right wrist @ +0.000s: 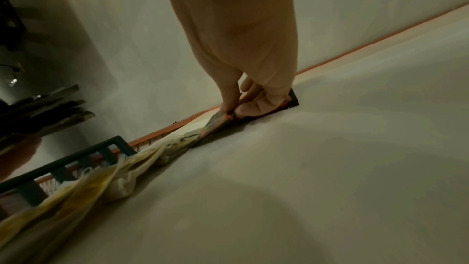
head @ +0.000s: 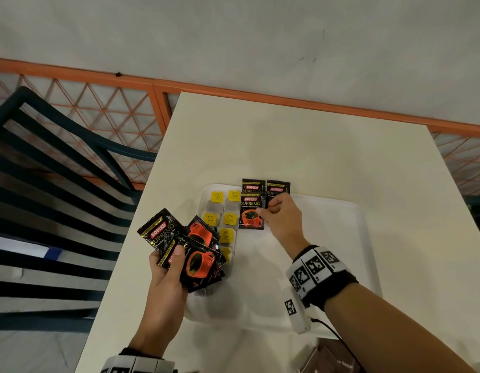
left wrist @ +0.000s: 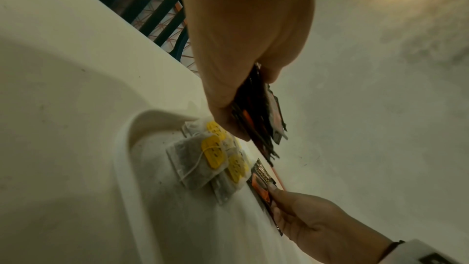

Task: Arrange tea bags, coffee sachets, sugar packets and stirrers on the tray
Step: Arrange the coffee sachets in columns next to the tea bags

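A white tray (head: 327, 265) lies on the white table. Tea bags (head: 222, 208) with yellow tags sit in two columns along its left side, also in the left wrist view (left wrist: 203, 160). Two black coffee sachets (head: 277, 187) lie at the tray's far edge. My right hand (head: 280, 219) pinches a third coffee sachet (head: 251, 211) by its right edge, low over the tray in front of them; the right wrist view shows it (right wrist: 218, 121) under the fingers. My left hand (head: 166, 275) grips a fan of several coffee sachets (head: 190, 249) over the tray's left edge.
A dark slatted chair (head: 45, 197) stands left of the table. An orange lattice railing (head: 112, 109) runs behind. A brown sugar box (head: 333, 359) sits at the table's near edge, under my right forearm. The tray's right half (head: 335, 224) is bare.
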The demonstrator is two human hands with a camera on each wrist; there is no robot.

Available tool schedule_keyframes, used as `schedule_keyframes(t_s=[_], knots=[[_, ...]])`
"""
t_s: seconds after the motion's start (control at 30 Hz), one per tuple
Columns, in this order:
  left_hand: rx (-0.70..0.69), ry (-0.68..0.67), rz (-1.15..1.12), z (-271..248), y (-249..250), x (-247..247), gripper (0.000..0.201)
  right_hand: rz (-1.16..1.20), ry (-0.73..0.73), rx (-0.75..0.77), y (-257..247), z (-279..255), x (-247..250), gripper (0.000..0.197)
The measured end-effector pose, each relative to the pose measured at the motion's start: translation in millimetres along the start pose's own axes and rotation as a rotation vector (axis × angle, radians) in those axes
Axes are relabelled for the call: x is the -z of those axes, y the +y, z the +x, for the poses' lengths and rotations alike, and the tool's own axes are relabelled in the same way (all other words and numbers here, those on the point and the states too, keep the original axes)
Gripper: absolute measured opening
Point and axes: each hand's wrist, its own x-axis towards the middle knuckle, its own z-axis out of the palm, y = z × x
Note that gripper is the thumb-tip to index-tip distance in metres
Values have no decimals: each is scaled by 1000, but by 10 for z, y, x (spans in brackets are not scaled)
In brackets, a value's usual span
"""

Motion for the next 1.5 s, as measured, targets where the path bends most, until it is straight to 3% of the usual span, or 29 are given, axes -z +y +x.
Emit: schedule_keyframes(t_s=[0.13,0.53,0.6,0.77,0.87,0.93,1.1,1.2,1.33,1.43,1.5], knots=[[16,12,7,-11,-12,10,35,-36,22,59,4,-23,4,26],[22,-34,53,-10,10,-84,28,-57,-16,127,-92,-173,0,17],[8,-42,66,-10,7,-105,29,-22,-100,123,-160,-314,6,14],[-14,-51,60,1,3,-145,23,92,-502,86,-325,-775,69,18],[-31,-62,69,-7,-10,-181,17,106,-524,45,-320,-912,40,35],[-38,-65,72,-14,-28,-200,17,108,-488,39,-304,-945,17,38],[1,-95,-10,-12,0,-185,20,231,-516,-23,-285,-949,69,12],[-11,-105,21,-5,8,-173,34,193,-551,-10,-286,-936,136,4],[-30,-138,41,10,4,-152,41,144,-580,40,-286,-913,215,9],[-62,-174,67,20,-11,-118,67,139,-630,57,-286,-890,283,14],[-78,-174,86,13,-15,-113,53,173,-672,55,-290,-874,326,19]])
